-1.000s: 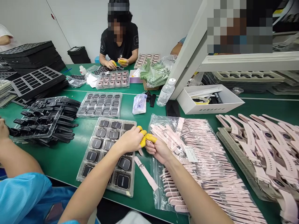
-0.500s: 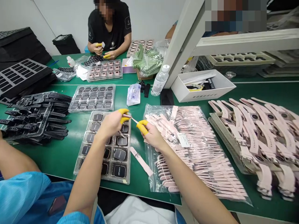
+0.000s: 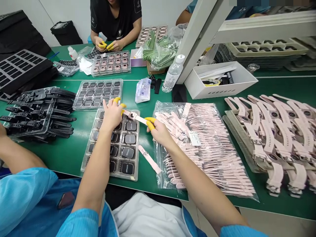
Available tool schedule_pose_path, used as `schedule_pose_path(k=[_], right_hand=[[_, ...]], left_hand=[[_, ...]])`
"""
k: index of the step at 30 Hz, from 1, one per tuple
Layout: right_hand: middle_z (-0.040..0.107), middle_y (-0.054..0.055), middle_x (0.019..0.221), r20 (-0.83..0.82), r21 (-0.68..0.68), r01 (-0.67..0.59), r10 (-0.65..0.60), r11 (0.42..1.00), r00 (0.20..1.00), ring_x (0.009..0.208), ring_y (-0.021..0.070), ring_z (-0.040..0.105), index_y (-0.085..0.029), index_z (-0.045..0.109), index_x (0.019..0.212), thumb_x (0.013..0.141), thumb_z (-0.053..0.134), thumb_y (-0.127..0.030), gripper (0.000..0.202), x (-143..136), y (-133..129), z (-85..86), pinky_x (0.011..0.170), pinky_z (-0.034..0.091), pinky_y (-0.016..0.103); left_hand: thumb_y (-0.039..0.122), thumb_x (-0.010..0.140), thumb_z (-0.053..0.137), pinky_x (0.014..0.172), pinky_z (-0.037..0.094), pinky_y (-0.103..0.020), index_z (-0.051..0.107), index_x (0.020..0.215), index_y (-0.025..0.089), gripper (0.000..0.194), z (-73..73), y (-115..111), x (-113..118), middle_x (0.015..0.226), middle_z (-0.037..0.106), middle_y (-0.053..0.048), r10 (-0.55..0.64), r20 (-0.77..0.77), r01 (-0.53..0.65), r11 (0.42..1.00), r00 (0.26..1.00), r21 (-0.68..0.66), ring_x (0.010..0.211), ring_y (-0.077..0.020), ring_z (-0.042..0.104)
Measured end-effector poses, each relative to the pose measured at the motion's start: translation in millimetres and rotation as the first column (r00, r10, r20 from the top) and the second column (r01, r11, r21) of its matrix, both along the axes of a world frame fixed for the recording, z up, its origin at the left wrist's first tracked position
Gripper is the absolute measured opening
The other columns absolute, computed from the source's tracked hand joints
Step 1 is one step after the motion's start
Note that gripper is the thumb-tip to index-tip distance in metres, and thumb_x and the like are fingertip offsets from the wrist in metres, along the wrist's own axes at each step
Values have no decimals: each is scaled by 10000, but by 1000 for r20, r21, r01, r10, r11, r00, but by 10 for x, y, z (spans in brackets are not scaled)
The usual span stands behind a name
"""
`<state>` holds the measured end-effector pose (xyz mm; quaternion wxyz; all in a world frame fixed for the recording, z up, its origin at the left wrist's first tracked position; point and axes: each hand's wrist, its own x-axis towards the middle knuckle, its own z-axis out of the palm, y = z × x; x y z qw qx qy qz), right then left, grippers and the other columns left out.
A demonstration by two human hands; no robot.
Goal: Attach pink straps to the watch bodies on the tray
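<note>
Landmark for this record: the tray of dark square watch faces, lying flat on the green table in front of me. My left hand is above the tray's far part, its yellow-covered fingertips pinched on one end of the held strap, which is pink. My right hand is just beyond the tray's right edge, thumb and forefinger together on the strap's other end; its yellow covers are visible. The held strap spans between both hands, passing over the tray's far right corner, with a small metallic and dark fitting along it. Its exact form is too small to tell. A loose strap, also pink, lies on the table just beside the tray's right edge, slanting away from it. Right of the tray, past the loose strap, is a clear bag packed with pink straps; well apart, farther right, are pink-strapped watches. Directly behind the tray sits a second tray; left of it are black watches. A bottle stands upright beyond the tray, to its right.
</note>
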<state>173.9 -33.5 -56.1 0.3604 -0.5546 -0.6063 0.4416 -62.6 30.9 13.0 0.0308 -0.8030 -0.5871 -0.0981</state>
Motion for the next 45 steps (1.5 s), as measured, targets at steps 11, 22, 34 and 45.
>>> schedule_pose_path(k=[11,22,34,45], right_hand=[[680,120,1053,476,253,-280,133,926,869,874,251,637,-185,679,1189,1024,506,-361,297,79,-226,389,744,483,375],[647,82,953,620,-299,-599,628,743,470,674,199,569,-207,511,986,859,671,-224,205,-119,-547,598,559,259,320],[587,32,904,188,-210,-628,662,749,726,666,146,492,-216,521,856,965,596,-290,152,184,-265,397,611,395,291],[698,64,984,-709,-59,-428,264,902,654,783,189,683,-245,547,942,882,781,-542,383,291,-185,463,570,574,291]], left_hand=[[286,1017,507,979,471,-551,741,1180,163,311,135,-170,-12,1289,677,-198,146,-207,-197,947,967,-254,1236,-392,556],[180,972,507,989,453,-522,722,1186,72,322,195,-247,231,1286,654,-267,278,-185,-318,914,943,-251,1227,-402,556],[174,944,523,991,508,-492,741,1157,94,315,212,-254,220,1265,676,-242,290,-144,-320,906,946,-278,1217,-384,608],[240,1035,489,967,535,-411,673,1226,112,294,158,-144,-106,1237,719,-186,266,-52,-270,922,963,-278,1171,-322,670]])
